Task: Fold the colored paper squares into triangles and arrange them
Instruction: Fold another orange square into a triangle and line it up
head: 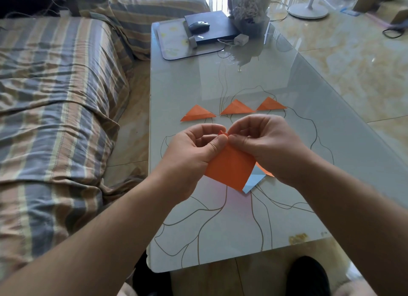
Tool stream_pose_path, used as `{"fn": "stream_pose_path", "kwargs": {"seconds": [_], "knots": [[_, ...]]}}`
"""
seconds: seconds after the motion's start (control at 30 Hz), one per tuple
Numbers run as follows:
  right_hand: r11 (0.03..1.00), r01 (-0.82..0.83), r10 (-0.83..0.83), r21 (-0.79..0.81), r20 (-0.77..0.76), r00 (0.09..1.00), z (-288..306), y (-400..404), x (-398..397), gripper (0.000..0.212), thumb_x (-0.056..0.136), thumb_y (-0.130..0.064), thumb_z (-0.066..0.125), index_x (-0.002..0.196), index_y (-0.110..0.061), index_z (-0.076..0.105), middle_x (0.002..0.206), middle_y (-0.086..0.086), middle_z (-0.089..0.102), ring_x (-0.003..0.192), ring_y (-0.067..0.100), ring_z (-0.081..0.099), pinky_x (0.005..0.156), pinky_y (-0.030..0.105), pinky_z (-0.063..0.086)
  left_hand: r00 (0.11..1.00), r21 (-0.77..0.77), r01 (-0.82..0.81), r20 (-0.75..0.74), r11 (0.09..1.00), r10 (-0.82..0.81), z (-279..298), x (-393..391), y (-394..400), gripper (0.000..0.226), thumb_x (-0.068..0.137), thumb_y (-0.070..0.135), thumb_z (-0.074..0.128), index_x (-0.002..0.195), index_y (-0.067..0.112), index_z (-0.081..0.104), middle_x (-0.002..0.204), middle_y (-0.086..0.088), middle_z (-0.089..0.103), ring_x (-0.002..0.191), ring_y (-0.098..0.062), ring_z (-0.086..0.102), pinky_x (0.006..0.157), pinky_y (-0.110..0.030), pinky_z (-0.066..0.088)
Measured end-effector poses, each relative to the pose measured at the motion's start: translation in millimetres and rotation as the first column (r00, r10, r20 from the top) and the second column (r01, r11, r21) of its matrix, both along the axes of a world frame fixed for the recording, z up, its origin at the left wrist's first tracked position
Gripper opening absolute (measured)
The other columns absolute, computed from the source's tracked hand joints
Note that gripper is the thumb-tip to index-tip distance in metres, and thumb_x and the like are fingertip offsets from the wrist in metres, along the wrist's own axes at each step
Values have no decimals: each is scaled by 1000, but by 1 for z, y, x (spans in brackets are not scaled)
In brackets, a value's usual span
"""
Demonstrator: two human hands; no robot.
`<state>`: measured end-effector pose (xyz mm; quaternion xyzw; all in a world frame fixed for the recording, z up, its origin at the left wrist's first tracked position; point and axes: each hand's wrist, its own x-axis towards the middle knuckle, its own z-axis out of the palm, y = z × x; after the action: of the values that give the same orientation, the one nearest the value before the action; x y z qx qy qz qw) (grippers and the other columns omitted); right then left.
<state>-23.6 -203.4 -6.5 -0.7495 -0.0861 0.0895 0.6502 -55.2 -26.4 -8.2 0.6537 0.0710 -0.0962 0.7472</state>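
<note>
Both hands hold one orange paper square [229,167] above the glass table [254,218]. My left hand [194,154] and my right hand [265,141] pinch its top corner together between thumbs and fingers. The sheet hangs down like a diamond. Beneath it lie a pale blue paper [254,179] and a sliver of another orange sheet [265,171]. Beyond the hands, three folded orange triangles lie in a row: left triangle [197,114], middle triangle [236,108], right triangle [271,104].
A striped sofa [55,96] runs along the table's left edge. At the table's far end sit a mat [176,46], a black laptop [212,28] with a mouse [198,26], a charger [241,39] and a wrapped bouquet [249,10]. A fan base [309,10] stands on the floor.
</note>
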Motion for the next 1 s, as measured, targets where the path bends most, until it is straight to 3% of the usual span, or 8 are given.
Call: {"fn": "stream_pose_path", "kwargs": {"seconds": [0.13,0.33,0.5,0.63,0.8,0.9,1.0], "knots": [[1000,-15,15,4,5,1000,2,-1,0,17,92,-4,74,87,-19,79,84,4,78,76,10,69,69,23,55,1000,8,-5,-2,1000,5,3,-1,-1,37,75,27,75,108,12,74,108,-19,76,107,-37,72,96,-54,58],[1000,-14,15,-14,46,999,6,-2,-1,16,93,-5,74,87,-19,80,83,-4,77,78,7,69,73,23,57,999,-27,-18,-50,999,16,2,0,-1,41,75,26,75,111,8,74,108,-19,77,106,-35,74,94,-50,60],[1000,-4,6,-24,56,998,8,-2,-2,17,92,-5,75,87,-21,80,87,-1,78,81,7,70,78,27,58,994,-103,-41,-107,994,30,2,2,-2,38,78,24,73,111,6,74,107,-19,77,97,-30,75,88,-44,63],[999,-3,5,-41,52,999,9,-1,-3,18,92,-7,76,87,-23,80,89,-2,79,83,8,70,80,27,58,979,-213,-57,-204,975,13,4,2,-2,22,91,16,67,110,5,74,107,-20,77,91,-26,76,79,-38,65],[997,8,-1,-82,84,996,5,-4,-1,18,91,-10,77,88,-27,74,82,-12,70,72,14,60,68,31,52,956,-297,-121,-290,947,32,5,3,-2,15,95,12,66,108,5,71,93,-16,76,78,-22,74,78,-38,63],[984,28,-7,-177,123,992,2,-3,-1,12,89,-14,79,83,-24,74,69,-20,65,62,6,55,63,25,46,952,-315,-158,-300,936,60,5,2,-4,10,97,9,65,105,8,70,88,-12,75,72,-19,72,66,-30,62],[978,50,-23,-202,136,990,1,0,-3,9,88,-18,80,83,-25,78,74,-19,69,63,1,58,66,25,47,959,-295,-179,-267,939,99,4,1,-6,11,97,7,65,105,10,70,86,-9,76,70,-16,72,62,-27,61]]}}
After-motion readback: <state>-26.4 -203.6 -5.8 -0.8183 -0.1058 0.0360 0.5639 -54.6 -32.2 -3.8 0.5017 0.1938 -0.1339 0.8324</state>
